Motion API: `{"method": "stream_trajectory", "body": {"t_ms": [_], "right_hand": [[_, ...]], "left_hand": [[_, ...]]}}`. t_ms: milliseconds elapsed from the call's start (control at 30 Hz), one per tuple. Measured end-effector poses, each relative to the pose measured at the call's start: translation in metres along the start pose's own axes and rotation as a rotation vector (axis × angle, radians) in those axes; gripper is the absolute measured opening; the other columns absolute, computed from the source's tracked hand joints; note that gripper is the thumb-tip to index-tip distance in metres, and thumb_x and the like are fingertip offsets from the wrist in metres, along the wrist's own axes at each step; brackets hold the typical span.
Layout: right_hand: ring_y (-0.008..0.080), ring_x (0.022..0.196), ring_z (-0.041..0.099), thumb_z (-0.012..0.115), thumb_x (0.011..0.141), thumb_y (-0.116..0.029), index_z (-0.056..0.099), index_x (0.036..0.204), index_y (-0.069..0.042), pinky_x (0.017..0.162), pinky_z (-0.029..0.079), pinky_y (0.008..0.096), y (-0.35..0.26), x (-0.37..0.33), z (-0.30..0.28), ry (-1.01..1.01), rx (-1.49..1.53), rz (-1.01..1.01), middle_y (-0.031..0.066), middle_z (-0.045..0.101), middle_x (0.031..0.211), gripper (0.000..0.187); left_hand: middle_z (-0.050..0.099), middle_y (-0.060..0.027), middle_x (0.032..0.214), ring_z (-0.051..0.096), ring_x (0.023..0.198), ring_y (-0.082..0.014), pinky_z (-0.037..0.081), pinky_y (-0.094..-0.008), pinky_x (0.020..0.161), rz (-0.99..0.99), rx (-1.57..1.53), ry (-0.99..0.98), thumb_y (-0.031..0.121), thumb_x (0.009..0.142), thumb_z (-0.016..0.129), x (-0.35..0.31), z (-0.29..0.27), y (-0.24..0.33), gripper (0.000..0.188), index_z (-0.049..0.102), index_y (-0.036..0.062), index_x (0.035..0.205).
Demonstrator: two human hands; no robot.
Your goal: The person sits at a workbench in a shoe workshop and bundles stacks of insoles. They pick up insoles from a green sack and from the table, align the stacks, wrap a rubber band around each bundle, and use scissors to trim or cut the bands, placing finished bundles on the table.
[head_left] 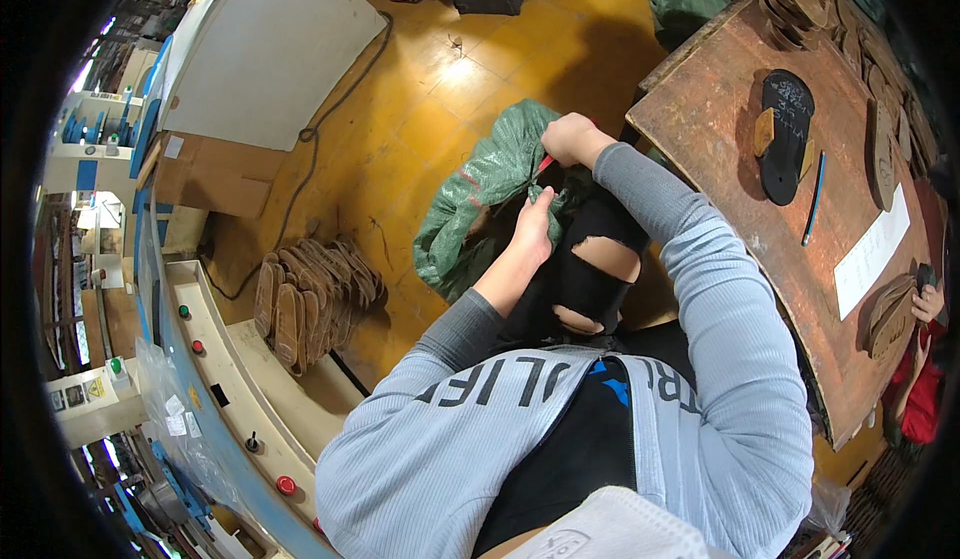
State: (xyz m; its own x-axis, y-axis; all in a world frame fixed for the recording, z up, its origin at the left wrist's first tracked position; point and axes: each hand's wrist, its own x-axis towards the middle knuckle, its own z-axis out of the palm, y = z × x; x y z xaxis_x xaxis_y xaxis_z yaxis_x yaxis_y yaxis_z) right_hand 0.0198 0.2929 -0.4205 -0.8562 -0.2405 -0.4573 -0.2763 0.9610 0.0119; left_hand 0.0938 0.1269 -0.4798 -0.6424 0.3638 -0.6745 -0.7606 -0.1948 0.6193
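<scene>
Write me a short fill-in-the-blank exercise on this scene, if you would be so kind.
The left hand grips a woven sack coloured ____.
The right hand holds a slim object whose visible part is ____.
On the table, the sole just left of the blue pencil is ____.
The pile of brown soles near the control panel is on the person's ____ side.

Missing words: green; red; black; left.

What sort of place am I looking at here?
Probably a footwear workshop or factory: brown sole-shaped pieces are stacked on the floor, a black sole-shaped piece lies on the worktable, and a machine panel carries red and green buttons.
</scene>
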Motion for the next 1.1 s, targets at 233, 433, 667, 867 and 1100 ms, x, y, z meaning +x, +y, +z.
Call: {"method": "stream_trajectory", "body": {"t_ms": [233, 433, 667, 867, 1100], "right_hand": [[0.0306, 0.101, 0.068, 0.074, 0.074, -0.022, 0.074, 0.105, -0.010, 0.082, 0.055, 0.0415, -0.001, -0.006, 0.015, -0.144, 0.115, 0.022, 0.0121, 0.071, 0.109, 0.033], [0.0294, 0.101, 0.068, 0.073, 0.073, -0.027, 0.074, 0.103, -0.010, 0.083, 0.055, 0.0424, 0.024, -0.021, 0.022, -0.098, 0.204, 0.123, 0.0133, 0.071, 0.107, 0.034], [0.0358, 0.084, 0.067, 0.067, 0.079, -0.032, 0.068, 0.090, -0.007, 0.074, 0.052, 0.0449, -0.005, -0.086, -0.021, 0.475, 0.885, 0.252, 0.0191, 0.068, 0.087, 0.027], [0.0131, 0.061, 0.058, 0.057, 0.095, -0.018, 0.057, 0.108, -0.005, 0.057, 0.048, 0.0306, -0.057, -0.314, -0.012, 0.700, 1.206, 0.318, 0.0056, 0.058, 0.071, 0.019], [0.0088, 0.058, 0.061, 0.056, 0.098, -0.033, 0.059, 0.118, -0.007, 0.050, 0.049, 0.0223, -0.192, -0.627, 0.008, 0.885, 1.643, 1.417, 0.0026, 0.063, 0.073, 0.033]], "left_hand": [[0.062, -0.0034, 0.104, 0.053, 0.100, -0.0150, 0.039, -0.0317, 0.093, 0.235, 0.333, 0.003, 0.023, 0.097, 0.058, -0.020, 0.005, 0.002, 0.022, 0.057, 0.0050, 0.110], [0.060, -0.0064, 0.101, 0.056, 0.101, -0.0157, 0.043, -0.0297, 0.093, 0.637, 0.683, -0.149, 0.010, 0.094, 0.059, -0.056, 0.001, -0.020, 0.014, 0.054, 0.0035, 0.106], [0.059, -0.0046, 0.120, 0.056, 0.107, -0.0152, 0.043, -0.0289, 0.094, 0.290, 0.379, -0.256, 0.030, 0.102, 0.048, -0.013, -0.031, 0.017, 0.033, 0.057, 0.0095, 0.126], [0.058, -0.0162, 0.127, 0.052, 0.124, -0.0286, 0.038, -0.0380, 0.106, 0.635, 1.079, -0.053, 0.019, 0.090, 0.065, 0.028, -0.035, 0.075, 0.045, 0.056, -0.0002, 0.129], [0.030, -0.0293, 0.151, 0.027, 0.140, -0.0434, 0.018, -0.0515, 0.116, 0.976, 2.160, -0.277, 0.038, 0.099, 0.049, 0.124, -0.039, 0.127, 0.049, 0.055, 0.0059, 0.135]]}}
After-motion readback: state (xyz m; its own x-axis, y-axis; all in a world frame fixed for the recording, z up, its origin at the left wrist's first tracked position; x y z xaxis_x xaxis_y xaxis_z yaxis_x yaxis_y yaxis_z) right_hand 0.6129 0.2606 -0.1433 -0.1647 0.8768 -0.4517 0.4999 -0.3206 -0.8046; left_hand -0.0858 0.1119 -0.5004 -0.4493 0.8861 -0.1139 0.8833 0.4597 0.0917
